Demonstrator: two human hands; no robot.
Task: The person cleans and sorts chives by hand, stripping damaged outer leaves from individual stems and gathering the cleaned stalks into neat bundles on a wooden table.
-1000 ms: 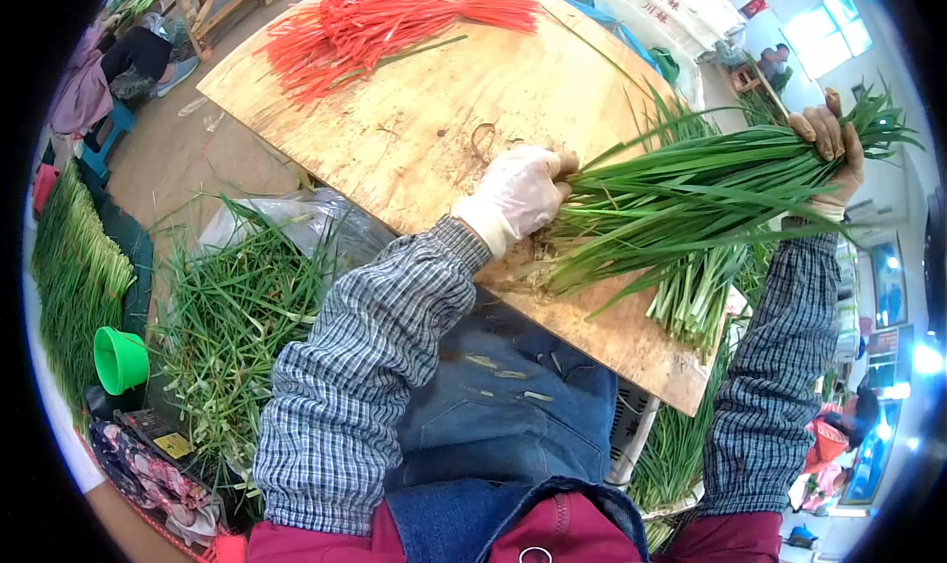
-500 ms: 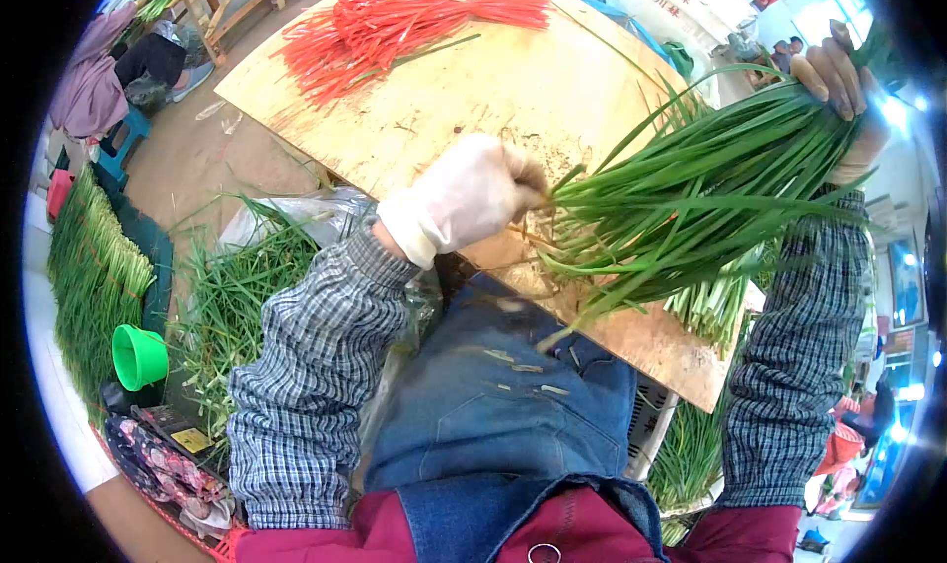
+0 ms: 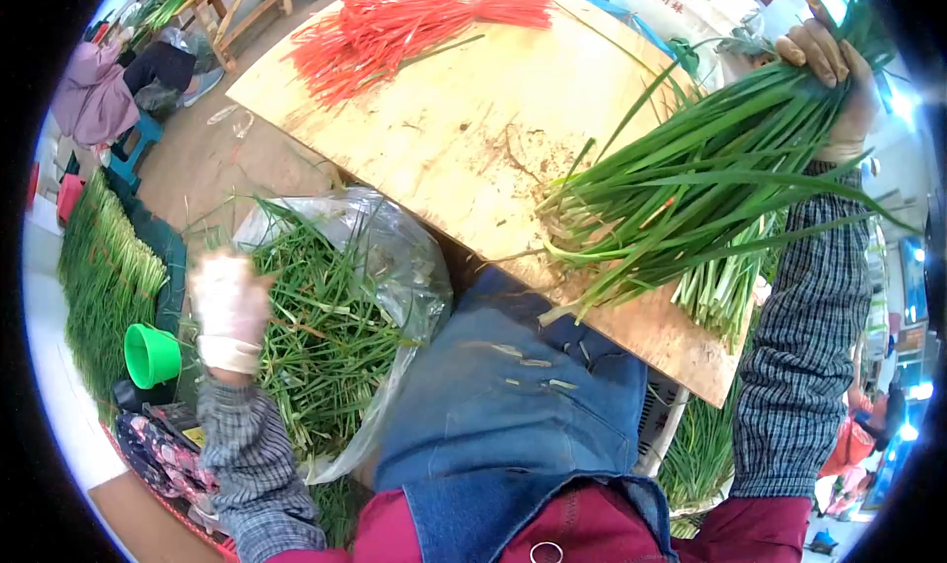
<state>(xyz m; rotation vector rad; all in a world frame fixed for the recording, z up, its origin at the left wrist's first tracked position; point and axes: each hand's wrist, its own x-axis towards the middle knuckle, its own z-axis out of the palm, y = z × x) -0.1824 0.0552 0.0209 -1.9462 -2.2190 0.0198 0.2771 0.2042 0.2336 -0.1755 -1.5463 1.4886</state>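
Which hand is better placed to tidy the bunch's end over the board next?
Likely the left hand: blurred near the trimmings, it seems empty; the right hand grips the green bunch by its other end.

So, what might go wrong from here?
The garlic chive bunch might shed stalks: only the right hand grips it, toward the leafy end. The loose stalk poking past the wooden board's near edge could snag. Heaped trimmings might spill if the left hand knocks the plastic bag.
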